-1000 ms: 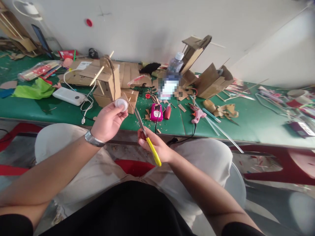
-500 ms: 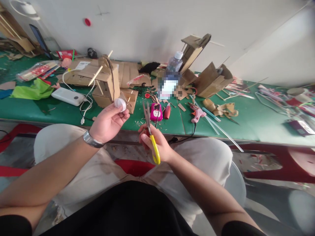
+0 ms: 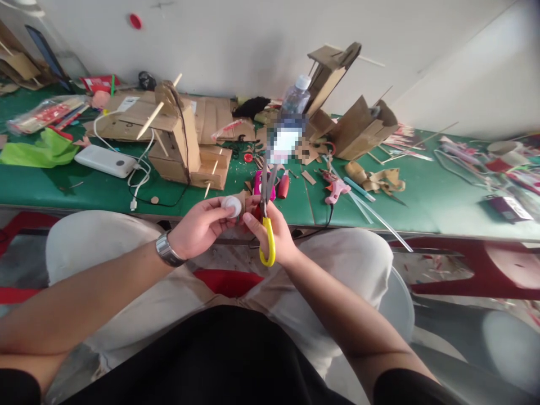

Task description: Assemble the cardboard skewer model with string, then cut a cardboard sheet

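My left hand (image 3: 201,226) pinches a white bottle cap (image 3: 232,206) between thumb and fingers, above the table's front edge. A small brown cardboard piece (image 3: 242,203) shows right beside the cap; the right hand's fingers come close to it, and I cannot tell which hand holds it. In my right hand (image 3: 279,233) is a pair of scissors (image 3: 269,241) with yellow handles, blades pointing up and away from me. Behind the scissors, a pink item (image 3: 259,183) is partly covered. A red tube-like object (image 3: 284,185) lies just right of it.
On the green table (image 3: 236,194) stands a cardboard model (image 3: 185,138) with sticks through it. A power bank (image 3: 104,161) with a white cable lies left. Farther right are a pink glue gun (image 3: 336,190), a clear bottle (image 3: 296,97) and a cardboard box (image 3: 365,132).
My left hand with the cap has moved right and down, close to my right hand. The cardboard piece now shows beside the cap. The scissors are turned more upright, and the view has shifted slightly.
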Demonstrator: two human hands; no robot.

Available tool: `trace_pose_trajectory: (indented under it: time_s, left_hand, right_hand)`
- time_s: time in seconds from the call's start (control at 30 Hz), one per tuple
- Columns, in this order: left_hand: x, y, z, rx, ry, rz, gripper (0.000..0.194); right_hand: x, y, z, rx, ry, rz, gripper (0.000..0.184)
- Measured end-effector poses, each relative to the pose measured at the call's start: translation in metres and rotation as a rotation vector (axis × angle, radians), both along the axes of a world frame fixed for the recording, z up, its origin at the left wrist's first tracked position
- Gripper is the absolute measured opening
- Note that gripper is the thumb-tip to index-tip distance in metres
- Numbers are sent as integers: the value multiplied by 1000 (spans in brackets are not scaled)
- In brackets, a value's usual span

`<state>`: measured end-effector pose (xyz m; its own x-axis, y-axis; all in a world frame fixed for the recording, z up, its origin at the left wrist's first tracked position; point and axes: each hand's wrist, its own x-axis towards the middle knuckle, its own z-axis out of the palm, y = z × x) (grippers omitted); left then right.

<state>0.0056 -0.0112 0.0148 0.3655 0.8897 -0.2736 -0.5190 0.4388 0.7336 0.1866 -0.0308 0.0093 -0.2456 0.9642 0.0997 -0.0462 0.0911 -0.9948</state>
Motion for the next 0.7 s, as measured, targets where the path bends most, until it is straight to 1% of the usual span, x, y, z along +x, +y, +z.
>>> trace_pose_trajectory:
  time_s: [0.1, 0.23, 0.33, 0.47, 0.57, 0.7]
  left_hand:
    - [0, -1, 0, 12, 11, -23, 21]
    - [-1, -1, -2, 37, 28, -40, 21]
    - [-1, 0, -3, 73, 35, -40, 20]
    - [0, 0, -2, 110, 37, -36, 22]
    - [1, -1, -2, 108, 44, -32, 24]
    - [1, -1, -2, 114, 63, -10, 23]
  right_hand:
    - [1, -2, 1, -22, -16, 12, 42]
    - [4, -2, -1, 33, -80, -17, 37]
    - [6, -2, -1, 42, -105, -18, 35]
    - [5, -2, 1, 34, -94, -7, 33]
    - [4, -2, 2, 28, -65, -6, 33]
    - [4, -2, 3, 3, -52, 7, 37]
